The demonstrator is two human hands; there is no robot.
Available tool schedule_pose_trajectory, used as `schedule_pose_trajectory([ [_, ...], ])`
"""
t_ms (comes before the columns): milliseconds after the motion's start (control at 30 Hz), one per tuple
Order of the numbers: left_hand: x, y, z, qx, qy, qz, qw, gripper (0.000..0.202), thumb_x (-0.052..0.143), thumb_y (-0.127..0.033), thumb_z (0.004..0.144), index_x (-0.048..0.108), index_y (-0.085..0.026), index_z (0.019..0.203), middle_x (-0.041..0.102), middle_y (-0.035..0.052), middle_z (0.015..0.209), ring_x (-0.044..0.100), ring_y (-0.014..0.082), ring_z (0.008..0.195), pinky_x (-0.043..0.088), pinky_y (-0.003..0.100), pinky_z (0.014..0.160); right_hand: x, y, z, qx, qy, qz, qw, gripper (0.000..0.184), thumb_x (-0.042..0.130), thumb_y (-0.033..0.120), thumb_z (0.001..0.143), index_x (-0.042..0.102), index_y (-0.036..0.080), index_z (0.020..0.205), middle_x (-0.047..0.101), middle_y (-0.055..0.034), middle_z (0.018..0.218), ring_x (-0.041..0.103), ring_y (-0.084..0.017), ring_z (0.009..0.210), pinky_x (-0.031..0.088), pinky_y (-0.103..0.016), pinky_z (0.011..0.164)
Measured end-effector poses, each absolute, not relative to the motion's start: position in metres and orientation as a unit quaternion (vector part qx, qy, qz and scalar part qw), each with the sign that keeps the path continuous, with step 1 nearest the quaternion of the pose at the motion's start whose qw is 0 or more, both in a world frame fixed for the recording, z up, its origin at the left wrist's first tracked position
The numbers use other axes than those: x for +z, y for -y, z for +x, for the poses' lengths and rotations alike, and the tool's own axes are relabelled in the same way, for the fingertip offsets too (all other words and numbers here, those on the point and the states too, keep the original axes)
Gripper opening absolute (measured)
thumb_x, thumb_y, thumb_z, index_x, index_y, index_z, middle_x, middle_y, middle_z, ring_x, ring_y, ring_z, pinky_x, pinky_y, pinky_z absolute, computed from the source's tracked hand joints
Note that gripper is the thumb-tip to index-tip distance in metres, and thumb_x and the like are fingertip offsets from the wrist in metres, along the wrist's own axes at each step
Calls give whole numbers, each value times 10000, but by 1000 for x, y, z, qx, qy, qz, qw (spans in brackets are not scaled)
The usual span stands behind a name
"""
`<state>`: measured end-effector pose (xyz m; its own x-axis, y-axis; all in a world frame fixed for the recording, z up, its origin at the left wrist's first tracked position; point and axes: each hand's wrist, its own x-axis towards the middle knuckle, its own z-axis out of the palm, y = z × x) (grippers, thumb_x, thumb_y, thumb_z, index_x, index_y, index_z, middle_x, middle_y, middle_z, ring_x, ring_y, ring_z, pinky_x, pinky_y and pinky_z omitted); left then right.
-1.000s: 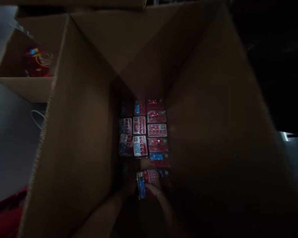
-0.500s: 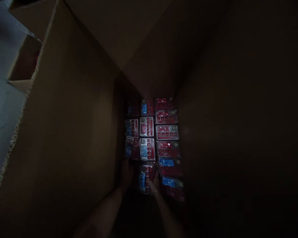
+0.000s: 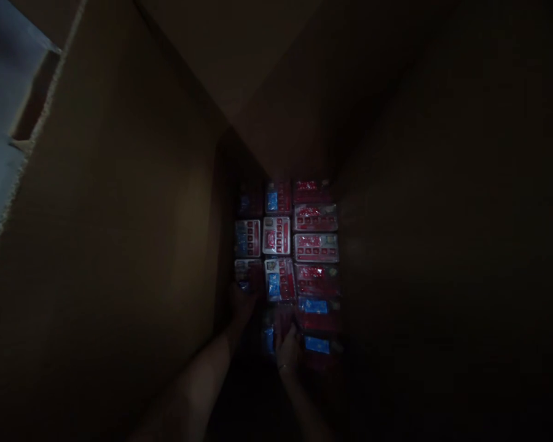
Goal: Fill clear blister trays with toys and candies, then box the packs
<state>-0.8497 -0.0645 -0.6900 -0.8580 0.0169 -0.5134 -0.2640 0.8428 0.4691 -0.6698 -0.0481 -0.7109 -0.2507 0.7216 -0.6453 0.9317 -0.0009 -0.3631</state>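
Observation:
I look down into a deep, dark cardboard box [image 3: 120, 245]. Its floor is covered with several red, white and blue shrink-wrapped packs [image 3: 288, 245] laid in rows. Both my arms reach to the bottom. My right hand [image 3: 288, 353], with a ring on one finger, rests on a dim red-and-blue pack [image 3: 271, 331] at the near end of the middle row. My left hand [image 3: 242, 304] lies at the near end of the left row, against the box's left wall. The fingers of both hands are too dark to make out.
The box's tall walls close in on all sides. Over its left rim shows a grey floor [image 3: 0, 123] and the edge of another cardboard box [image 3: 32, 110].
The view has moved closer into the box and grown darker. The near pack has gone lower into the middle row, and my left hand has slid forward along the left wall.

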Motion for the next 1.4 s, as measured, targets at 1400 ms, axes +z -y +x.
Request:
schedule_pose_trajectory([
  [1400,-359,-23,-845,682,-563,-151,442,467,692,-601,644,581,-187,828,605,-29,691,535,96,593,426,191,566,-404,-102,-737,-864,-293,407,-55,545,798,388,586,600,221,1066,701,-36,1018,666,-220,874,535,-365,802],
])
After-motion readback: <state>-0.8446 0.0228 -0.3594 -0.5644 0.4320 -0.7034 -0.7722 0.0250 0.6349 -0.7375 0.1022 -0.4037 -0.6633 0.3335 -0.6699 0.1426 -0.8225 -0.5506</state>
